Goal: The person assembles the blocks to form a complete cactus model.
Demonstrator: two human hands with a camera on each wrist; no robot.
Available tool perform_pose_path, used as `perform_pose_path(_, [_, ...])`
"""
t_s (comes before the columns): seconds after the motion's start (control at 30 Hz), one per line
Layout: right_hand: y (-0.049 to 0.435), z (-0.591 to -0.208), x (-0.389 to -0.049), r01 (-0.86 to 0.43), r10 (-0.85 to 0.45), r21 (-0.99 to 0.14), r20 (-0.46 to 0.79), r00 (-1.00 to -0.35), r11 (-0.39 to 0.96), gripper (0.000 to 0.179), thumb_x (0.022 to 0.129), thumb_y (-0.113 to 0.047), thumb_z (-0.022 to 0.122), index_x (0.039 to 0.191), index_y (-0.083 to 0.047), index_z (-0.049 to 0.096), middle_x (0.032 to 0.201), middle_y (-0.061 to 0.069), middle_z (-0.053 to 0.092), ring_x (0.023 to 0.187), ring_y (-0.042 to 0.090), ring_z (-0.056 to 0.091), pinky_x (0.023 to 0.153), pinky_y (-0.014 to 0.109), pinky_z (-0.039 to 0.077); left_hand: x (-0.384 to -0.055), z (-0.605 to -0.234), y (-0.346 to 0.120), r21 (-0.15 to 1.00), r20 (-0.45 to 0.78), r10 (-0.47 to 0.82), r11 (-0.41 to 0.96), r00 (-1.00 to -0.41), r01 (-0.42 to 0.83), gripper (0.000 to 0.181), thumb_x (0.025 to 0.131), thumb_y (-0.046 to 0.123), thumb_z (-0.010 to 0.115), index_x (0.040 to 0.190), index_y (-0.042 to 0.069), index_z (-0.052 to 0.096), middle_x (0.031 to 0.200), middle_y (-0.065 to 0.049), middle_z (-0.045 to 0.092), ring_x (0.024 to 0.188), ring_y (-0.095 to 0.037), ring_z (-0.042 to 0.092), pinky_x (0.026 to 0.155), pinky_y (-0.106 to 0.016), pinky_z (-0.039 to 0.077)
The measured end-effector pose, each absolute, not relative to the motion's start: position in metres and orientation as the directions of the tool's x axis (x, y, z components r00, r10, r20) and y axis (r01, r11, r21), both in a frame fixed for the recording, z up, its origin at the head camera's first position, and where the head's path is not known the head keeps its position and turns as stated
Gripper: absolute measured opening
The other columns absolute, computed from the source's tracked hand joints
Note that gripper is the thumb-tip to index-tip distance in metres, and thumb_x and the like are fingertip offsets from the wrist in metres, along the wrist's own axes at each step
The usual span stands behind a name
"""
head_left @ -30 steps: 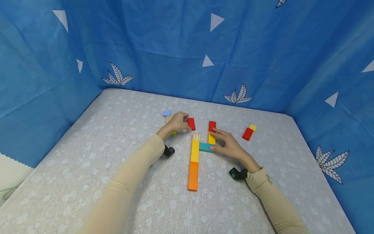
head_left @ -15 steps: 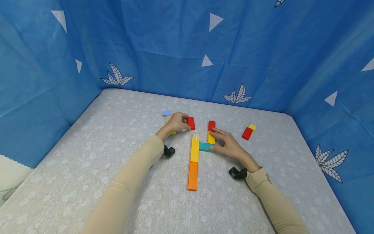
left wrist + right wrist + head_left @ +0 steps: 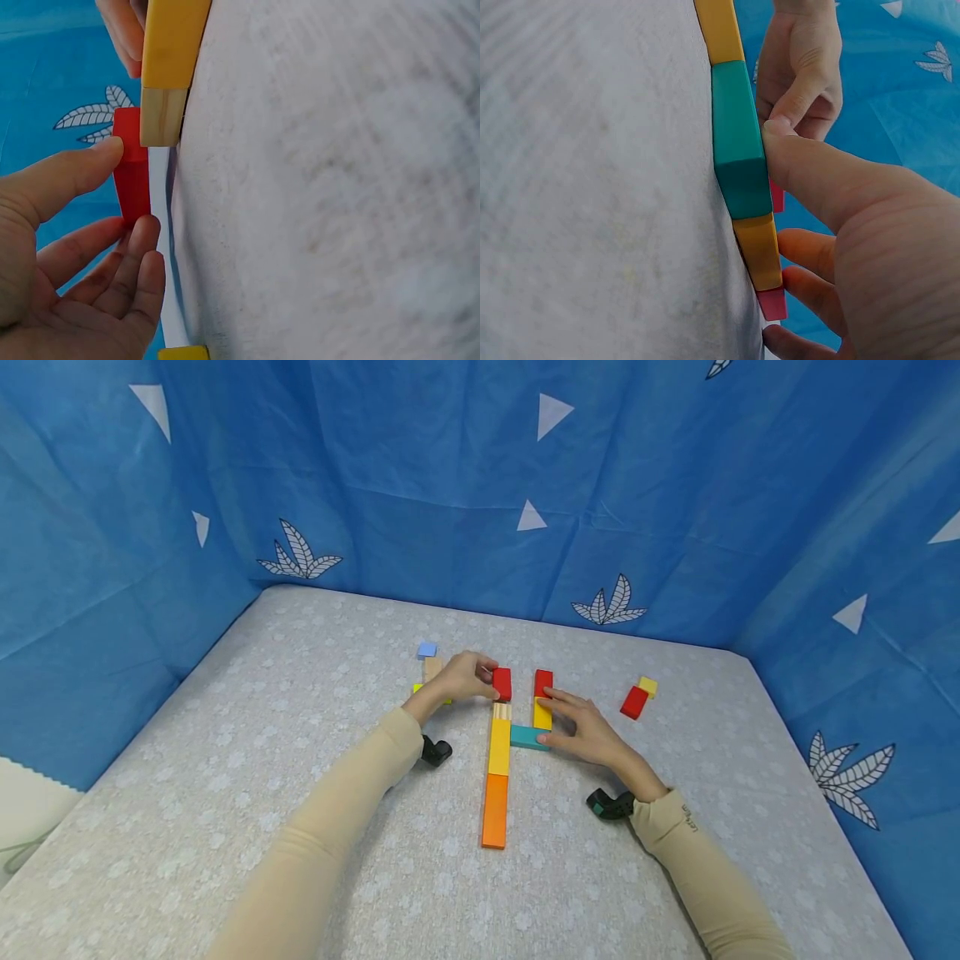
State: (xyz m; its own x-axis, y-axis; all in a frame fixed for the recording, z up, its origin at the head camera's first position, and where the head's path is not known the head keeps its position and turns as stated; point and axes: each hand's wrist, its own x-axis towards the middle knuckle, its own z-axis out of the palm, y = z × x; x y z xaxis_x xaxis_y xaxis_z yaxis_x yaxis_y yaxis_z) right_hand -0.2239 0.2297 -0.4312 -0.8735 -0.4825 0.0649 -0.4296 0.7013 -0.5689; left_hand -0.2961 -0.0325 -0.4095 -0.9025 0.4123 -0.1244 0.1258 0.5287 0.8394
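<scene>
My left hand (image 3: pixel 461 678) pinches a red block (image 3: pixel 502 684) between thumb and fingertips; the left wrist view shows the red block (image 3: pixel 133 176) just off the bare-wood end of a column. That column runs toward me: a natural-wood piece (image 3: pixel 502 712), a yellow block (image 3: pixel 498 747) and an orange block (image 3: pixel 494 810). To its right, a teal block (image 3: pixel 528 737) sits crosswise, touching it. Beyond the teal one stand a yellow block (image 3: pixel 542 714) and another red block (image 3: pixel 543 681). My right hand (image 3: pixel 585 727) rests its thumb on the teal block and its other fingers along the yellow and red ones.
Left of my left hand lie a small blue block (image 3: pixel 427 650), a tan block (image 3: pixel 432 668) and a partly hidden bright yellow block (image 3: pixel 417 691). Farther right are a red block (image 3: pixel 634 702) and a pale yellow block (image 3: pixel 648 686). A blue patterned curtain (image 3: pixel 450 485) surrounds the cloth-covered table (image 3: pixel 420 877).
My left hand has taken hold of the red block and shifted it right and slightly nearer, into line with the column's far end. The right hand stays where it was.
</scene>
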Motion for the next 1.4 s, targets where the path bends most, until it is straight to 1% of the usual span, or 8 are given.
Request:
perform_pose_path(0.1, [0.2296, -0.4307, -0.2234, -0.433, -0.485, -0.570, 0.067, -0.872, 0.699, 0.068, 0.085, -0.033, 0.076, 0.143, -0.008, 0.050, 0.157, 0.013, 0.036, 0.145, 0.039, 0.029, 0.112, 0.074, 0.009, -0.2957, -0.4124, -0.0326, 0.843, -0.123, 0.423, 0.521, -0.898, 0.130, 0.060, 0.082, 0.008, 0.077, 0.137, 0.002, 0.055, 0.118, -0.014, 0.066, 0.107, -0.022, 0.060, 0.086, -0.028, 0.050])
perform_pose_path(0.2, [0.2293, -0.4303, -0.2230, -0.431, -0.485, -0.575, 0.067, -0.872, 0.695, 0.068, 0.085, -0.032, 0.076, 0.143, -0.008, 0.050, 0.157, 0.013, 0.036, 0.145, 0.039, 0.029, 0.112, 0.074, 0.008, -0.2950, -0.4140, -0.0329, 0.849, -0.123, 0.429, 0.513, -0.895, 0.129, 0.060, 0.082, 0.007, 0.076, 0.137, 0.002, 0.055, 0.118, -0.014, 0.066, 0.106, -0.022, 0.059, 0.082, -0.026, 0.049])
perform_pose_path(0.53, [0.2291, -0.4301, -0.2222, -0.426, -0.480, -0.578, 0.067, -0.875, 0.696, 0.068, 0.085, -0.032, 0.076, 0.143, -0.008, 0.050, 0.157, 0.013, 0.036, 0.145, 0.039, 0.028, 0.112, 0.074, 0.008, -0.2948, -0.4146, -0.0323, 0.854, -0.128, 0.444, 0.504, -0.887, 0.129, 0.060, 0.080, 0.007, 0.078, 0.136, 0.001, 0.056, 0.118, -0.015, 0.066, 0.104, -0.022, 0.059, 0.080, -0.025, 0.048])
perform_pose_path(0.9, [0.2293, -0.4307, -0.2225, -0.429, -0.480, -0.573, 0.069, -0.874, 0.698, 0.068, 0.085, -0.032, 0.076, 0.143, -0.008, 0.050, 0.157, 0.012, 0.036, 0.145, 0.039, 0.029, 0.113, 0.073, 0.009, -0.2947, -0.4153, -0.0324, 0.850, -0.120, 0.456, 0.506, -0.882, 0.145, 0.060, 0.080, 0.006, 0.077, 0.136, 0.001, 0.056, 0.120, -0.015, 0.065, 0.107, -0.023, 0.060, 0.085, -0.027, 0.050])
perform_pose_path(1.13, [0.2294, -0.4305, -0.2227, -0.425, -0.480, -0.576, 0.065, -0.875, 0.698, 0.068, 0.085, -0.033, 0.076, 0.143, -0.008, 0.050, 0.157, 0.013, 0.036, 0.144, 0.039, 0.029, 0.113, 0.072, 0.008, -0.2943, -0.4157, -0.0318, 0.854, -0.127, 0.447, 0.503, -0.885, 0.131, 0.059, 0.081, 0.005, 0.077, 0.135, 0.001, 0.056, 0.121, -0.015, 0.065, 0.109, -0.023, 0.060, 0.087, -0.028, 0.051])
perform_pose_path(1.4, [0.2289, -0.4307, -0.2232, -0.418, -0.476, -0.578, 0.057, -0.878, 0.701, 0.068, 0.085, -0.033, 0.076, 0.143, -0.009, 0.050, 0.157, 0.012, 0.036, 0.145, 0.039, 0.029, 0.113, 0.072, 0.007, -0.2941, -0.4151, -0.0302, 0.834, -0.128, 0.444, 0.532, -0.887, 0.146, 0.059, 0.081, 0.006, 0.078, 0.135, 0.001, 0.056, 0.124, -0.014, 0.064, 0.110, -0.023, 0.060, 0.093, -0.031, 0.052])
